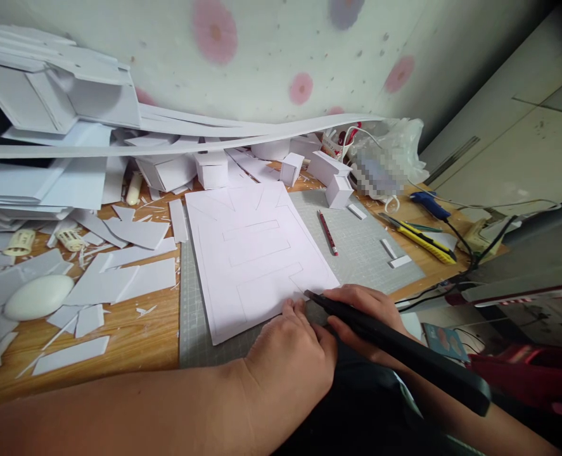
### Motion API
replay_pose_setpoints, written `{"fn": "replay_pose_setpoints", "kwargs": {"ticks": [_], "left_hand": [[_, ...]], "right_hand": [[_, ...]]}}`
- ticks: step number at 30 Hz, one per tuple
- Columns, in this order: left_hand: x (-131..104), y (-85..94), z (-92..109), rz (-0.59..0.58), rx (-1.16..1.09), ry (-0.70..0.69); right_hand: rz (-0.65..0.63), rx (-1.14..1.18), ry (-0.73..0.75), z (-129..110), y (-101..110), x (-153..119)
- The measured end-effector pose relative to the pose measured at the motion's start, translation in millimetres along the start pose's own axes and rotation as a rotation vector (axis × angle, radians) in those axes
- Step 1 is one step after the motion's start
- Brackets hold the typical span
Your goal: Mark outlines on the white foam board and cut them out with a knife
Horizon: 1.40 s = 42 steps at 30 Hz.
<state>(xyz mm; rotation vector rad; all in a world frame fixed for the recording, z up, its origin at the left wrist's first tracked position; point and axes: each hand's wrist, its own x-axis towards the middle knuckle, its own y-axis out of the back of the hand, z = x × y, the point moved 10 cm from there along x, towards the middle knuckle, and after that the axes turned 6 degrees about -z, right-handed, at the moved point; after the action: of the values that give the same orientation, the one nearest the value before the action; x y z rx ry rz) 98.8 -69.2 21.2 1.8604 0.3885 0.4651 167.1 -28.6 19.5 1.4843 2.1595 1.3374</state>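
Observation:
A white sheet (256,253) with thin pencil lines lies slanted on a grey cutting mat (192,348). My left hand (294,348) rests at its lower right edge, fingers curled together, and whether anything is under them is hidden. Just right of it, my right hand (373,316) is closed around a long black tool (404,348). The tool's narrow tip touches or hovers over a drawn line near the sheet's lower right corner. A dark red pencil (327,233) lies on the mat beyond the sheet.
White offcuts (142,282) and a white oval object (39,297) cover the left side. Small white boxes (339,190) and long strips stand along the back. A yellow cutter (426,242), a blue-handled tool (430,205) and cables lie at the right.

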Motion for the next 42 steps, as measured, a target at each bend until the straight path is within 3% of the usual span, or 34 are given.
{"fn": "replay_pose_setpoints", "kwargs": {"ticks": [9, 16, 23, 33, 42], "left_hand": [[-1, 0.2, 1, 0.021, -0.025, 0.008], [-1, -1.9, 4, 0.013, -0.036, -0.004], [0, 0.3, 5, 0.038, -0.063, -0.016], [0, 5.1, 3, 0.075, -0.081, -0.022], [2, 1.3, 3, 0.039, -0.077, -0.027]], "right_hand": [[0.019, -0.022, 0.025, -5, 4, -4], [0.295, -0.068, -0.117, 1, 34, 6], [0.172, 0.045, -0.032, 1, 9, 42], [0.141, 0.050, -0.044, 8, 3, 39], [0.118, 0.057, -0.056, 10, 0, 39]]}}
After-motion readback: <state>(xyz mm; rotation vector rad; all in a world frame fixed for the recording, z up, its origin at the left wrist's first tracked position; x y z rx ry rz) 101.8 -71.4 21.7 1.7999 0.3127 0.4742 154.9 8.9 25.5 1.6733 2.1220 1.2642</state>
